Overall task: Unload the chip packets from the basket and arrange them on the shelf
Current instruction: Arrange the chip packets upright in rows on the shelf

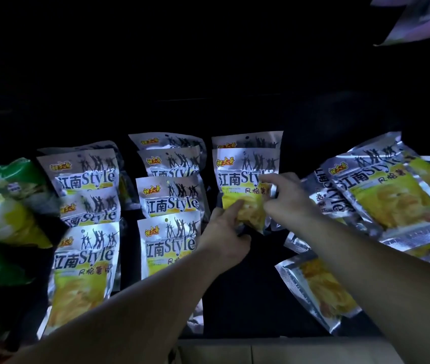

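Both hands seating a chip packet (237, 177) at the front of the third column on the shelf (248, 290).

Left hand (224, 232) has its fingers curled round the packet's lower left corner. Right hand (287, 198) pinches its right edge. My read: the two-sided grip keeps the floppy foil upright and square, label facing out. It stands just in front of another packet (245, 140), overlapped like the left column (87, 174) and the middle column (169, 200), so each label shows above the next. The third column is short, so I'd say there's plenty left to place. Loose packets (382, 195) lie flat and skewed to the right, probably unsorted stock within reach. Green bags (6, 206) sit far left. I can't make out the basket in the dark.
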`<state>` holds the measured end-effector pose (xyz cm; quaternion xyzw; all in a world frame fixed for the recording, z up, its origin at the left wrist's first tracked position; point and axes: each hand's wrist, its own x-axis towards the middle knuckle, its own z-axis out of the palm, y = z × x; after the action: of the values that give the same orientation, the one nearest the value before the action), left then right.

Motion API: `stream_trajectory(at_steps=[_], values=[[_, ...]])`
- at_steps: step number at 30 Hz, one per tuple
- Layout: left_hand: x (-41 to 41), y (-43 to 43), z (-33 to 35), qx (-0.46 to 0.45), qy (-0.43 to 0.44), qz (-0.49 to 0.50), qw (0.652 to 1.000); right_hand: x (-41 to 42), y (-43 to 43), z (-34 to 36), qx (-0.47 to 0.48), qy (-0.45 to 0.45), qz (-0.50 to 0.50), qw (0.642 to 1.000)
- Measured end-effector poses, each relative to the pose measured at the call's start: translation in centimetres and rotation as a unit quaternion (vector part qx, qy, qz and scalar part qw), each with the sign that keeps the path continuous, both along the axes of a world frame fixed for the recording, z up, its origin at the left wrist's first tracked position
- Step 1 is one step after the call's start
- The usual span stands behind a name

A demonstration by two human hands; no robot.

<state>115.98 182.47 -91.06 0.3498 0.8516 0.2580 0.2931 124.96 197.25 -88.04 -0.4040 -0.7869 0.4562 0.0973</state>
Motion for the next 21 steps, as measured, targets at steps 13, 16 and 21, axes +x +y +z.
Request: stream_trajectory(at_steps=[13, 16, 21], values=[[-0.4, 0.2, -0.2, 0.006, 0.046, 0.006, 0.999, 0.6, -1.2, -1.6, -0.032, -0.044, 0.036, 0.998], [-0.4, 0.0, -0.3, -0.008, 0.036, -0.028, 0.999, 0.4, -2.2, -1.6, -0.008, -0.031, 0.051, 0.998], [-0.6, -0.3, 0.6, 0.037, 0.020, -0.056, 0.998, 1.0, -3.0, -1.4, 0.026, 0.030, 0.004, 0.999]])
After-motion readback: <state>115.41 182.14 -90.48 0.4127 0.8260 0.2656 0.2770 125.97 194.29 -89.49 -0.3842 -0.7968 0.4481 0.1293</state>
